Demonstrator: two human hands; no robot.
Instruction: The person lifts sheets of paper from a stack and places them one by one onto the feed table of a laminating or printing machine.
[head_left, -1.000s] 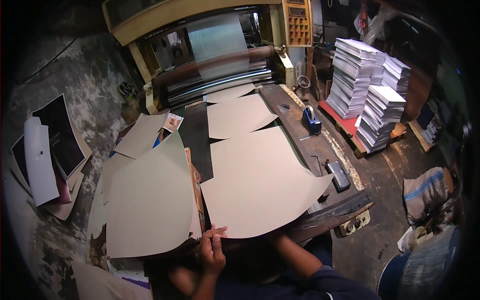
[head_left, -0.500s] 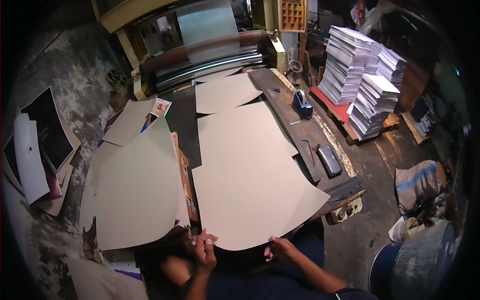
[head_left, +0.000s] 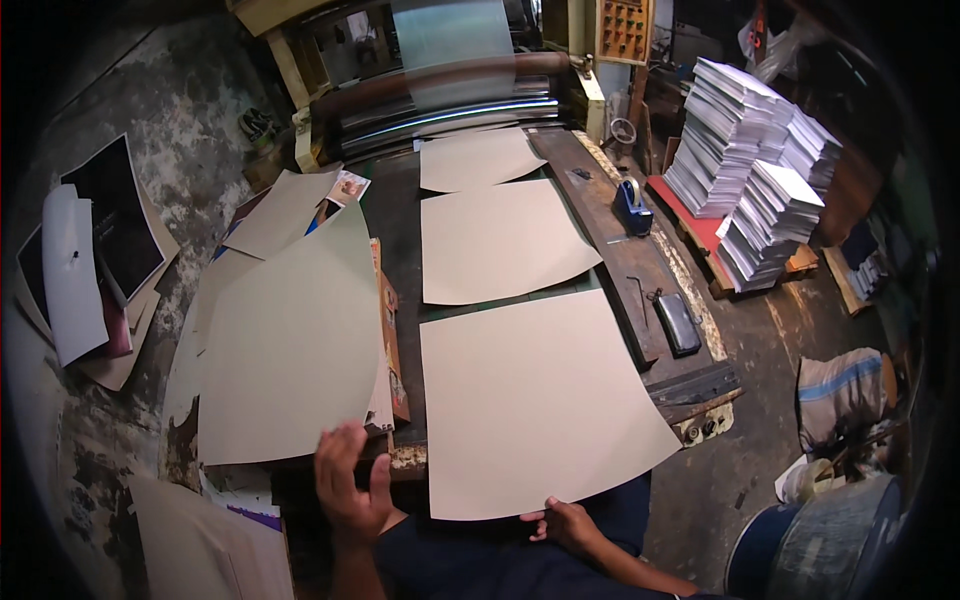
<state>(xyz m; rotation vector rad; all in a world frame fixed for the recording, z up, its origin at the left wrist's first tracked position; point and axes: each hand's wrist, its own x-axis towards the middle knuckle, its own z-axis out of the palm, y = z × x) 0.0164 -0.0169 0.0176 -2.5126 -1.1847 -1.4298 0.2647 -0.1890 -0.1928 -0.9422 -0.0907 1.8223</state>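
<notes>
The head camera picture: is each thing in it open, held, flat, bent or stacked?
Left hand: open, thumb apart from fingers
Right hand: thumb and fingers pinching
Front beige sheet: near edge held
Middle beige sheet: spread out, gently curved
Far beige sheet: spread out before the rollers
Blue tape dispenser: upright
White paper stacks: piled high, edges uneven

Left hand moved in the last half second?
Yes. Against the tape dispenser, the left hand has shifted left, off the near sheet, to the left sheet's near corner.
</notes>
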